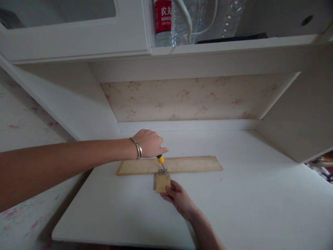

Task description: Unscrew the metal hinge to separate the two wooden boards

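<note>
My left hand, with a silver bracelet at the wrist, is closed around the handle of a yellow and black screwdriver. The tool slants down, and its tip meets a small metal hinge. That hinge lies where a long, thin wooden board joins a small square wooden piece. Between thumb and fingers, my right hand pinches the lower right corner of the small piece. Most of the screwdriver's handle is hidden inside my left fist.
A white desktop carries the wood, with white side panels left and right. Overhead, a shelf holds a red-labelled bottle, clear plastic bottles and a white cable. A white cabinet door hangs at upper left.
</note>
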A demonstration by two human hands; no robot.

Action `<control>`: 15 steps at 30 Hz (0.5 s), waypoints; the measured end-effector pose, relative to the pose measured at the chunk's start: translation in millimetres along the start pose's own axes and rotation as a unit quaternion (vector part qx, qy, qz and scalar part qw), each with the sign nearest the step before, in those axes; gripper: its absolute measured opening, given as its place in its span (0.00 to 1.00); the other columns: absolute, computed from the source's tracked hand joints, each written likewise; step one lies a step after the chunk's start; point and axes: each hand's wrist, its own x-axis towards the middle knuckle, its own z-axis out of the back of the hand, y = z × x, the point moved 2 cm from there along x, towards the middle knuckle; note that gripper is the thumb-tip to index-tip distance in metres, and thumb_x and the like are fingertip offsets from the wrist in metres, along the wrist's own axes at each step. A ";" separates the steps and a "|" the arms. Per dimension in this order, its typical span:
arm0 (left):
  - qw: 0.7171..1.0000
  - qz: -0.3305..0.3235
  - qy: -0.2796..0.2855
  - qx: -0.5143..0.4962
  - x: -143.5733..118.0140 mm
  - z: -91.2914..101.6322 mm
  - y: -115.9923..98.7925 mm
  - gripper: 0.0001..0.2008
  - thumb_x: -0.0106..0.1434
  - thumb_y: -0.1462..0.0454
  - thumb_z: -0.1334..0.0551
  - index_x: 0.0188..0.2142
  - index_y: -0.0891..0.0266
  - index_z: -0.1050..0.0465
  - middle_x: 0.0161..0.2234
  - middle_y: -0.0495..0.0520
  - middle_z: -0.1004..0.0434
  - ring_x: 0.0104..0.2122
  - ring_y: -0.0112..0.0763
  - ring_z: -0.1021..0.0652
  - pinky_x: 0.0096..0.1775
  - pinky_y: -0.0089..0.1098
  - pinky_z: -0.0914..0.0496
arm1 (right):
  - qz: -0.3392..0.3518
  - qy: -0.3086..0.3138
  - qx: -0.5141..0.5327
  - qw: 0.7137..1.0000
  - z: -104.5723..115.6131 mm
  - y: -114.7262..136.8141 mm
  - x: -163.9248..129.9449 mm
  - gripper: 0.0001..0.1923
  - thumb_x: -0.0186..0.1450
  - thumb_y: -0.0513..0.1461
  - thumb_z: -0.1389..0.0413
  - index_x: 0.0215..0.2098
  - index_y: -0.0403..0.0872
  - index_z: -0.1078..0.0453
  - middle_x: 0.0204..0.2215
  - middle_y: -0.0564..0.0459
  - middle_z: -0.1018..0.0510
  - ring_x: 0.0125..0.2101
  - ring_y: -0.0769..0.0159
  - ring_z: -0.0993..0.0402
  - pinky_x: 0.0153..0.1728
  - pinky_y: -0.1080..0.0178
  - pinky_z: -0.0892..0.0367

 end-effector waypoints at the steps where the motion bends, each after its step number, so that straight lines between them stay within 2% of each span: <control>1: 1.000 0.014 -0.003 0.003 1.1 -0.1 0.1 0.30 0.59 0.42 0.55 0.31 0.61 0.24 0.29 0.59 0.25 0.34 0.39 0.25 0.34 0.33 0.37 | 0.002 0.001 -0.002 1.000 -0.1 -0.9 0.2 0.16 0.59 0.43 0.42 0.44 0.46 0.34 0.43 0.49 0.27 0.42 0.65 0.31 0.46 0.59 0.37; 3: 0.999 0.027 -0.013 0.012 4.2 -1.5 0.4 0.30 0.60 0.43 0.55 0.30 0.61 0.24 0.28 0.59 0.25 0.34 0.40 0.25 0.32 0.33 0.37 | 0.008 -0.002 -0.012 1.000 -0.2 -3.1 1.0 0.15 0.59 0.43 0.43 0.43 0.46 0.34 0.43 0.49 0.27 0.42 0.64 0.31 0.46 0.58 0.37; 5: 0.999 0.013 -0.029 0.017 7.7 -4.0 -0.3 0.28 0.62 0.46 0.55 0.29 0.62 0.25 0.31 0.59 0.26 0.33 0.39 0.25 0.31 0.33 0.37 | 0.015 -0.015 -0.028 0.999 -0.1 -5.1 2.1 0.15 0.59 0.43 0.43 0.42 0.45 0.33 0.42 0.49 0.27 0.42 0.64 0.31 0.45 0.58 0.36; 8: 0.997 -0.059 -0.049 0.006 10.9 -7.3 -3.6 0.23 0.63 0.49 0.52 0.32 0.61 0.26 0.36 0.56 0.27 0.31 0.35 0.26 0.30 0.32 0.37 | 0.022 -0.028 -0.045 0.998 -0.1 -5.7 2.6 0.16 0.59 0.45 0.43 0.42 0.45 0.33 0.41 0.48 0.27 0.41 0.63 0.31 0.44 0.58 0.36; 11: 0.992 -0.107 -0.058 -0.026 9.4 -6.7 -4.5 0.22 0.62 0.46 0.52 0.35 0.58 0.28 0.40 0.53 0.30 0.30 0.31 0.27 0.30 0.31 0.36 | 0.018 -0.015 -0.040 0.999 -0.7 -2.9 1.0 0.16 0.59 0.45 0.43 0.42 0.44 0.33 0.42 0.48 0.27 0.43 0.62 0.31 0.45 0.58 0.36; 13: 0.989 -0.131 -0.049 -0.058 6.1 -4.9 -2.3 0.22 0.59 0.45 0.49 0.38 0.57 0.29 0.44 0.52 0.33 0.29 0.29 0.27 0.32 0.31 0.36 | 0.016 -0.006 -0.034 0.999 -0.9 -0.8 -0.4 0.15 0.59 0.44 0.43 0.42 0.44 0.33 0.42 0.48 0.27 0.44 0.62 0.32 0.46 0.58 0.37; 15: 0.980 -0.175 -0.024 -0.096 1.9 -3.6 1.0 0.17 0.57 0.49 0.43 0.42 0.54 0.30 0.50 0.50 0.37 0.31 0.26 0.27 0.35 0.29 0.35 | 0.016 -0.004 -0.028 0.999 -0.8 0.4 -1.3 0.15 0.59 0.44 0.43 0.42 0.44 0.33 0.43 0.48 0.27 0.43 0.62 0.32 0.46 0.58 0.37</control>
